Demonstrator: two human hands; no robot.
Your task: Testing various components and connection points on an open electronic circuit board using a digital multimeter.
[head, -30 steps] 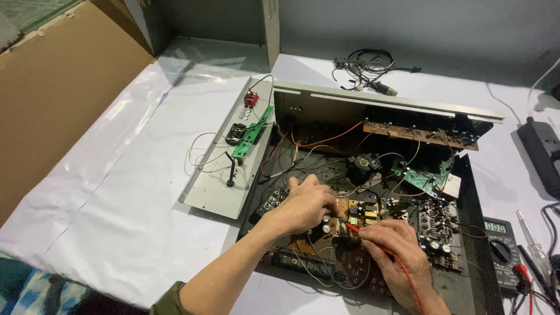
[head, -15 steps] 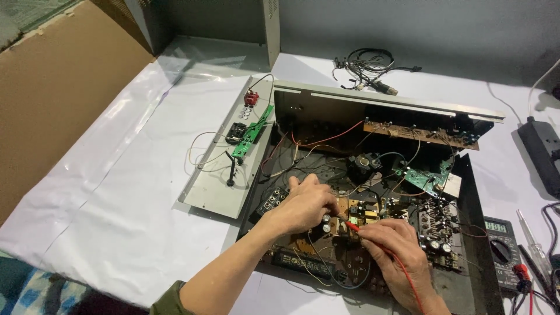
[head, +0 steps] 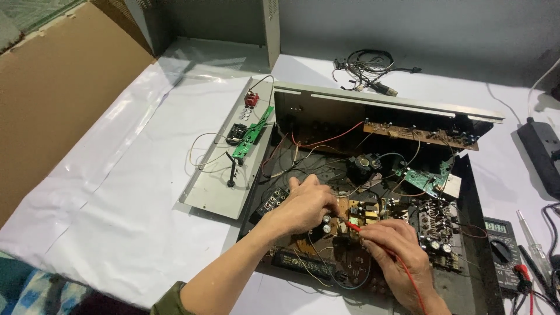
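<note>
An opened black electronics chassis (head: 475,233) lies on the white-covered table, full of circuit boards and wires. My left hand (head: 303,205) rests on the brown circuit board (head: 364,213), fingers closed near a capacitor; whether it holds a probe is hidden. My right hand (head: 396,251) pinches a red multimeter probe (head: 352,226) whose tip touches the same board just right of my left fingers. Its red lead runs back over my wrist.
A grey side panel (head: 219,192) with a green board and red jacks lies left of the chassis. A multimeter (head: 503,252) and screwdriver (head: 531,239) sit at the right, a black power strip (head: 539,151) beyond. Tangled cables (head: 367,70) lie at the back, cardboard (head: 52,99) left.
Both hands stay on the brown board; the red probe tip has shifted only slightly. Nothing else moved.
</note>
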